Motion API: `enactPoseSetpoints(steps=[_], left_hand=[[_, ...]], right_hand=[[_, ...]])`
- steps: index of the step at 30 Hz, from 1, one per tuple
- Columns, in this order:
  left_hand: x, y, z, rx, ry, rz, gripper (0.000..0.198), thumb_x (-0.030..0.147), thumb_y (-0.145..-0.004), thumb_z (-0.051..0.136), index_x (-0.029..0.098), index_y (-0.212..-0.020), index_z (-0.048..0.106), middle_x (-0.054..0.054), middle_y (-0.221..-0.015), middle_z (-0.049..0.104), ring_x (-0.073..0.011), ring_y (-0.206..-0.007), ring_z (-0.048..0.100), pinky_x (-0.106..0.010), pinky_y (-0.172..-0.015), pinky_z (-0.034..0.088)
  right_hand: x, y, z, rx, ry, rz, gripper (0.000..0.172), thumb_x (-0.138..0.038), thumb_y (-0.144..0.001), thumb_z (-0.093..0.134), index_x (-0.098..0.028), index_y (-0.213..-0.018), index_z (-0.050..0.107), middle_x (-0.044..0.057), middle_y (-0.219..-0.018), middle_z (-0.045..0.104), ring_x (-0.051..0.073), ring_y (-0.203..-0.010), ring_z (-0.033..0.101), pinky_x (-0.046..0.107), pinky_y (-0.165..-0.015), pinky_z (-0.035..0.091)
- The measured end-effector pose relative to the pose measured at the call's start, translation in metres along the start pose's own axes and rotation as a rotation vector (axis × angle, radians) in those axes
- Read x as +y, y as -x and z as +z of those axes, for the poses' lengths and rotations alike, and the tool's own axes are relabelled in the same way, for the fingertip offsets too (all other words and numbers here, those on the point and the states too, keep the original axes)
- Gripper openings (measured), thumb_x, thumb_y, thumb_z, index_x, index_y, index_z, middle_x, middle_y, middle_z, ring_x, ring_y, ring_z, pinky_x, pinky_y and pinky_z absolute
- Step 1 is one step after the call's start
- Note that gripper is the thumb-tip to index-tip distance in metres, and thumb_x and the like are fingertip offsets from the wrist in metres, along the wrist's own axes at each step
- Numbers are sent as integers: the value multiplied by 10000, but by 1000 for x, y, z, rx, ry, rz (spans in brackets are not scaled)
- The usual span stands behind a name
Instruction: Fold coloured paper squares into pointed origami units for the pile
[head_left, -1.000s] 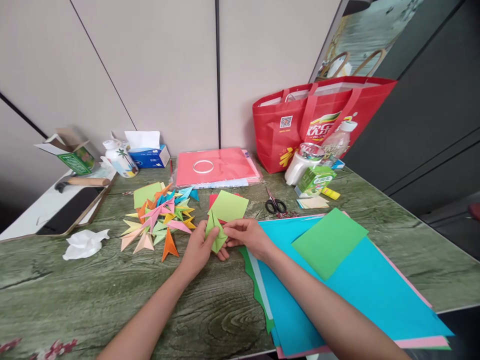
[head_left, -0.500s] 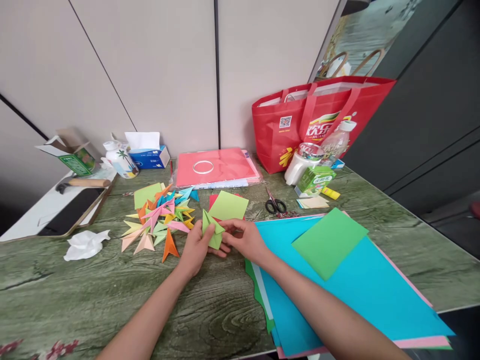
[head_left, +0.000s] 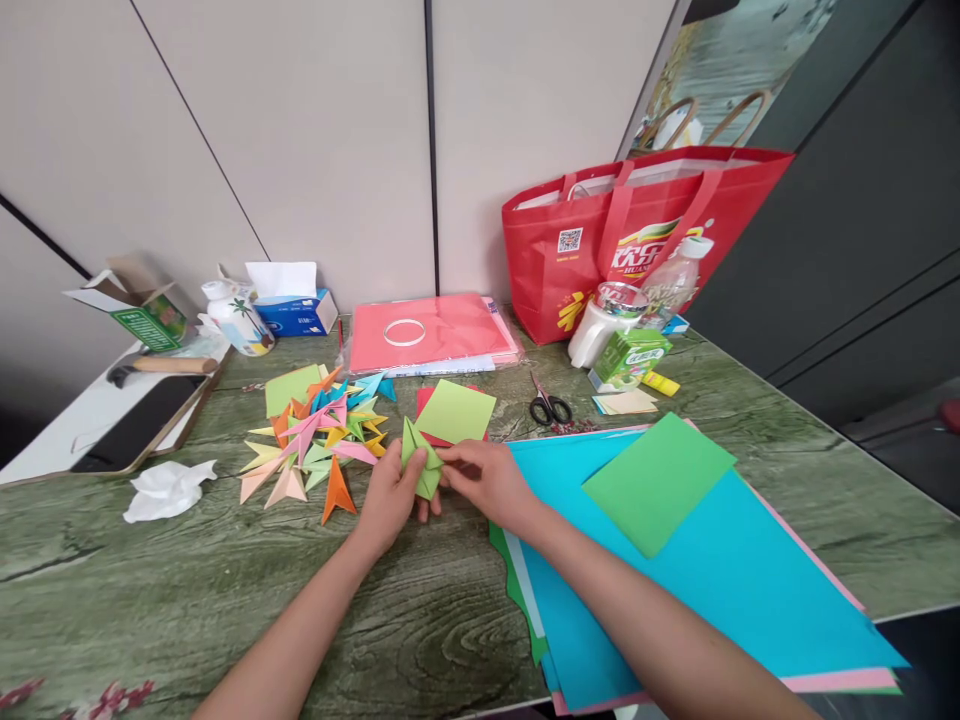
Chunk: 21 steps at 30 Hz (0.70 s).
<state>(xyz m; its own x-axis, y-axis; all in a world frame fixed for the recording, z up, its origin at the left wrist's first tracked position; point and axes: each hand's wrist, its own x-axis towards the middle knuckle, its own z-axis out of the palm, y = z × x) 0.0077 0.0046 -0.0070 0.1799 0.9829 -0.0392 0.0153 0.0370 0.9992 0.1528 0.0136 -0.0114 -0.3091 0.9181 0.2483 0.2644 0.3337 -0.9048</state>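
A small light-green folded paper piece [head_left: 418, 458] is held between both hands just above the green wood-grain table [head_left: 225, 590]. My left hand [head_left: 390, 498] grips it from below and left with fingers curled. My right hand [head_left: 486, 478] pinches its right edge. Just beyond lies a light-green paper square [head_left: 459, 411] on a red sheet. To the left sits a pile of several folded pointed paper shapes [head_left: 315, 440] in many colours.
Large blue sheets [head_left: 712, 600] with a green square [head_left: 656, 480] lie at the right. Scissors [head_left: 549, 405], a red bag [head_left: 637, 235], a white cup [head_left: 600, 325], a green carton [head_left: 628, 357], a pink paper pack with a tape ring [head_left: 405, 332], a tissue box [head_left: 296, 305] and a crumpled tissue [head_left: 166, 487] stand around.
The folded green piece has been turned and pressed smaller between both hands; the hands shifted slightly left and away from me.
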Motion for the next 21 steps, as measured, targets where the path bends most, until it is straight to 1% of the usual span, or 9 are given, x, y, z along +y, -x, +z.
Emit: enactPoseSetpoints(steps=[3, 4, 6, 8, 12, 17, 21], left_hand=[[2, 0, 0, -12, -19, 11, 199, 382, -819, 419, 188, -792, 384, 31, -556, 594, -73, -304, 471, -145, -269, 312], [3, 0, 1, -25, -13, 5, 203, 387, -819, 415, 188, -799, 382, 19, -598, 608, -75, -318, 487, -146, -267, 313], [4, 0, 2, -53, -4, -3, 206, 390, -821, 407, 186, -814, 381, 5, -633, 618, -80, -334, 506, -148, -265, 320], [6, 1, 2, -80, 6, 0, 201, 380, -820, 414, 182, -826, 383, -6, -644, 623, -87, -350, 523, -151, -270, 335], [8, 1, 2, -141, 63, -26, 197, 367, -814, 434, 181, -850, 382, -21, -671, 634, -111, -384, 558, -171, -280, 374], [10, 2, 2, -185, 141, -70, 242, 405, -811, 432, 182, -884, 375, -40, -700, 637, -159, -473, 613, -230, -336, 462], [10, 2, 2, -210, 157, -95, 279, 423, -800, 444, 179, -918, 378, -64, -741, 645, -163, -477, 618, -238, -345, 476]], right_hand=[[-3, -4, -1, -36, -397, 208, 234, -369, -720, 568, -170, -801, 661, 10, -609, 600, 134, -590, 553, 271, -609, 457], [-3, -5, -2, -31, -490, 256, 244, -386, -695, 591, -163, -769, 660, 0, -575, 589, 125, -560, 542, 274, -601, 458], [-5, -5, -3, -9, -600, 318, 256, -385, -627, 651, -152, -735, 661, -11, -545, 584, 110, -521, 522, 273, -590, 452], [-6, -5, -4, 3, -649, 352, 267, -359, -577, 693, -147, -738, 669, -14, -531, 591, 103, -503, 516, 263, -569, 440], [-6, -5, -7, 8, -694, 381, 240, -303, -548, 715, -146, -725, 679, -14, -511, 604, 95, -484, 517, 240, -530, 417], [-2, -6, -8, 46, -675, 406, 240, -279, -507, 737, -141, -696, 684, -12, -518, 616, 85, -461, 510, 231, -501, 408], [-1, -7, -8, 55, -658, 426, 258, -280, -497, 740, -144, -707, 676, -10, -530, 623, 84, -442, 504, 226, -467, 397]])
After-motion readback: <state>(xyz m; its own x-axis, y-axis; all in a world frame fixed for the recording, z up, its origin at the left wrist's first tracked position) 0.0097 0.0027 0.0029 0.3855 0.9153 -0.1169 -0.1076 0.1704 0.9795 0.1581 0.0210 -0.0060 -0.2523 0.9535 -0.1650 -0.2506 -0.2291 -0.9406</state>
